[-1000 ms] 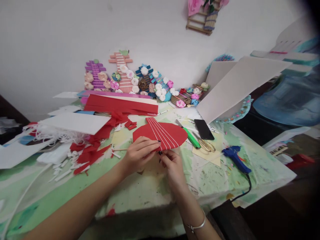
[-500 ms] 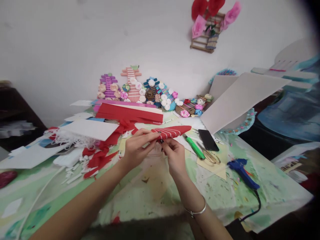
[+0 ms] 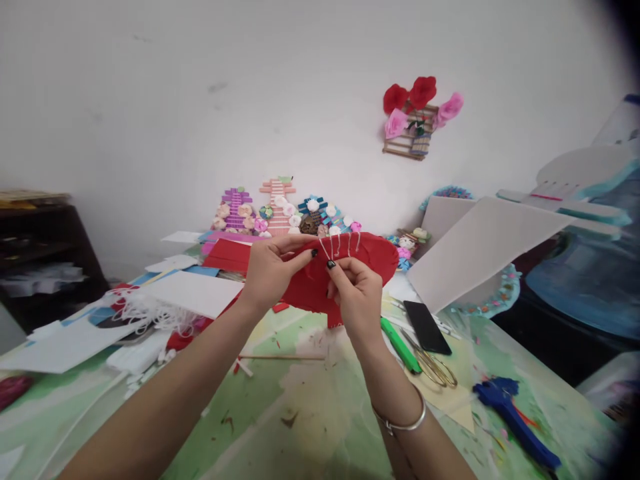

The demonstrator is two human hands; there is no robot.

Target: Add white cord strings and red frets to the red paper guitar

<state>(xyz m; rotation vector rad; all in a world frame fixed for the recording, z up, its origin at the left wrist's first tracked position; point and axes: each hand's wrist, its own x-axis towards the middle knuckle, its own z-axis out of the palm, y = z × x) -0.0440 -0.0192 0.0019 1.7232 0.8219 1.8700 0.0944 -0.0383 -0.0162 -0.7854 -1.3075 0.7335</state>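
A red paper cut-out (image 3: 373, 257) with thin white strips over its top edge is held up in front of me, its back side facing me. My left hand (image 3: 273, 270) pinches its left edge with thumb and fingers. On the right, my right hand (image 3: 355, 293) grips the cut-out near the white strips, fingers curled closed. A silver bracelet (image 3: 403, 421) circles my right wrist. Both hands hover above the green-patterned table (image 3: 300, 413).
On the table right of my hands lie a green-handled cutter (image 3: 400, 345), gold scissors (image 3: 434, 367), a black phone (image 3: 427, 327) and a blue glue gun (image 3: 515, 419). White boards (image 3: 480, 250) lean at the right. Red and white paper scraps (image 3: 150, 320) lie left. Flower crafts (image 3: 280, 213) line the wall.
The red cut-out lay flat on the table a second ago; both hands have lifted it and turned it over, and the camera has tilted upward.
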